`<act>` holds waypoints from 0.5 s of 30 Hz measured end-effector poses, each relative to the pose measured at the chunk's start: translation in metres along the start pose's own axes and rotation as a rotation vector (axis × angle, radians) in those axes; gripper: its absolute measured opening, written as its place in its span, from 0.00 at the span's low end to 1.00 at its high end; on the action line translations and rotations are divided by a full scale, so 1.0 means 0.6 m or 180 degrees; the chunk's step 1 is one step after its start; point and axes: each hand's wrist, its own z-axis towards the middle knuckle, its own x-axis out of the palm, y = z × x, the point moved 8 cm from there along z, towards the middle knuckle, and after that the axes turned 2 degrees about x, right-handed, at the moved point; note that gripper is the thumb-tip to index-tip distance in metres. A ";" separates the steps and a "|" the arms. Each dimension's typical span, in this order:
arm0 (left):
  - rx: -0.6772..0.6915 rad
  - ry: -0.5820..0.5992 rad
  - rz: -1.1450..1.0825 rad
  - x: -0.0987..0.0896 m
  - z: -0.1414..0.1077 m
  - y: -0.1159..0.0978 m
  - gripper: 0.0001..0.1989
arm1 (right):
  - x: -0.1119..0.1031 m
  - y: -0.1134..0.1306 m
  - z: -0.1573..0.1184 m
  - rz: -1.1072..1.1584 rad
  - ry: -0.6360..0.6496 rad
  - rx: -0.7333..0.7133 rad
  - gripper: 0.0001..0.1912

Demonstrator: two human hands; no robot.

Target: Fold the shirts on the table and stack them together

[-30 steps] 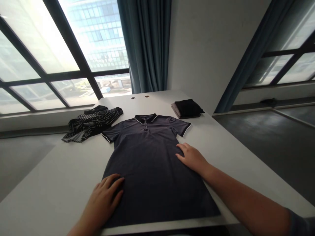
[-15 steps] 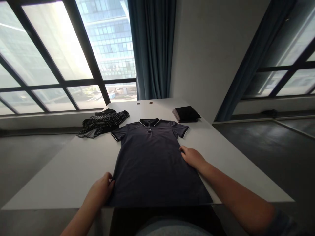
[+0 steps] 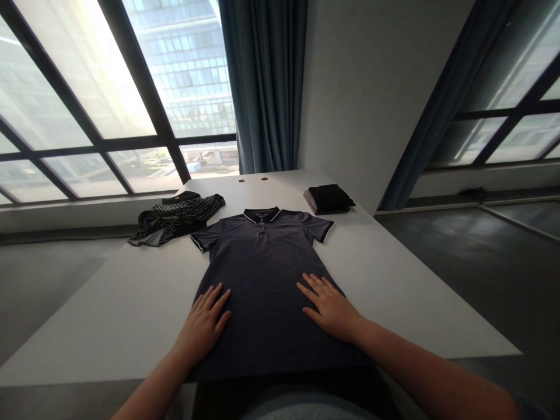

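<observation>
Well, left hand (image 3: 204, 322), right hand (image 3: 329, 309), flat on dark polo shirt (image 3: 262, 256)

Polo shirt (image 3: 262, 256): matt dark knit cloth. Tabletop (image 3: 122, 315): smooth white laminate, faint sheen. Striped garment (image 3: 175, 219): thin cloth, slight shine.

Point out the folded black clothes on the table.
In the head view, the folded black clothes lie at the far end of the white table, on the right side, beyond and to the right of the collar of the dark polo shirt.
</observation>
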 end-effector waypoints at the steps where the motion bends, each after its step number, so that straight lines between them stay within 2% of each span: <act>1: -0.0034 0.0021 0.0008 0.008 -0.003 0.003 0.31 | 0.005 -0.001 -0.002 0.0010 -0.0011 0.0003 0.35; 3: -0.0093 0.0073 0.0027 0.011 -0.008 0.008 0.31 | 0.008 0.000 -0.006 -0.0004 -0.0061 0.0010 0.35; 5: -0.0102 0.0185 0.0006 -0.002 -0.003 0.010 0.30 | 0.004 0.003 -0.007 -0.0036 -0.0102 -0.0015 0.34; 7: -0.0069 0.0267 -0.0061 -0.023 0.021 0.019 0.28 | -0.011 -0.001 0.004 -0.0042 -0.0230 -0.0075 0.32; 9: -0.0171 0.0147 -0.0084 -0.053 0.066 0.050 0.26 | -0.043 -0.029 0.030 -0.0038 -0.0566 0.0004 0.28; 10: -0.0362 -0.0039 -0.0037 -0.070 0.095 0.078 0.26 | -0.064 -0.057 0.049 -0.0051 -0.0806 0.0173 0.26; 12: -0.1095 -0.0357 0.0014 -0.098 0.153 0.156 0.28 | -0.104 -0.140 0.091 -0.0127 -0.1257 0.0822 0.26; 14: -0.1788 -0.0313 0.0011 -0.103 0.209 0.230 0.32 | -0.129 -0.241 0.128 -0.0258 -0.1488 0.1762 0.27; 15: -0.1936 -0.0289 0.0045 -0.104 0.238 0.255 0.33 | -0.133 -0.285 0.145 -0.0296 -0.1477 0.2135 0.30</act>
